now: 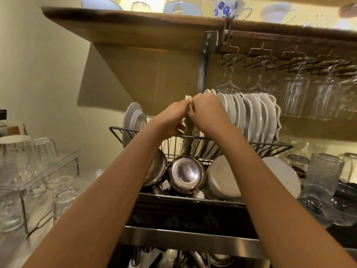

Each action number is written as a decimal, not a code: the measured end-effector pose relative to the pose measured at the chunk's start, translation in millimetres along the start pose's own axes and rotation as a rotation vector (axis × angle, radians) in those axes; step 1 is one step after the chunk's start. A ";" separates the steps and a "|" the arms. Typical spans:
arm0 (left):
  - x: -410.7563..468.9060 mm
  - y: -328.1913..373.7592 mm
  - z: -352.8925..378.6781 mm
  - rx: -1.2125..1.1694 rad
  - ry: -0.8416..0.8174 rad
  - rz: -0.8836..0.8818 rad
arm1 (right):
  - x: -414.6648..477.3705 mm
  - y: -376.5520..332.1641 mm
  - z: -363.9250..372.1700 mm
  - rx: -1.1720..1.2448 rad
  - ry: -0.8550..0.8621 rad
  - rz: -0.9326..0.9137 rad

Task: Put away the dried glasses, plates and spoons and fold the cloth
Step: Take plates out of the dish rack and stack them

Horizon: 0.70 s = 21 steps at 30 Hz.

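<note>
Pale yellow walls back a rough wooden shelf [135, 26] across the top of the frame, with cups standing on it and ribbed stemmed glasses [295, 95] hanging bowl-down from a wire rail beneath it at upper right. At centre we hold a white scalloped-edge plate [190, 136] upright over the black wire dish rack [270, 147]: our left hand [173, 115] and right hand [207, 111] meet at its upper rim, fingers curled and pinching the frilled edge between them. Just to the right, a row of glossy white wavy-rimmed plates [255, 117] stands on edge in the rack; one smooth round plate [133, 120] stands at its left end. Below sit a shiny steel bowl [186, 174] and white ceramic bowls [222, 178]. Clear tumblers [43, 147] stand upturned on a transparent stand on the counter at left, and textured glasses [322, 176] cluster at right.
</note>
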<state>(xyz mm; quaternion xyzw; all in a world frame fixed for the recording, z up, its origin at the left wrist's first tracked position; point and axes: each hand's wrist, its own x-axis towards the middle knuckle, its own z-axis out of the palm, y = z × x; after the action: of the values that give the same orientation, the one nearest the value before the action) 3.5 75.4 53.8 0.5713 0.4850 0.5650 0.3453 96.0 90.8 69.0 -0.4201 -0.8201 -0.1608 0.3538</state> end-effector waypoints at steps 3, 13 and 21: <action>1.2 -0.3 0.5 0.038 0.000 -0.009 | -0.3 4.9 1.3 -0.090 0.095 -0.021; 11.8 -2.2 7.4 0.194 0.082 0.019 | 5.7 18.0 15.3 -0.037 0.237 0.003; 20.2 -3.1 4.4 0.144 -0.038 -0.111 | 15.3 22.9 16.7 -0.039 0.337 0.064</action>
<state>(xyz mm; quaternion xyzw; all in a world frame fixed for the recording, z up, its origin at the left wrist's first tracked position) 5.1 96.1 56.6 0.5777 0.5486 0.4976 0.3432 100.9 122.6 67.5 -0.4196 -0.7322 -0.2335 0.4830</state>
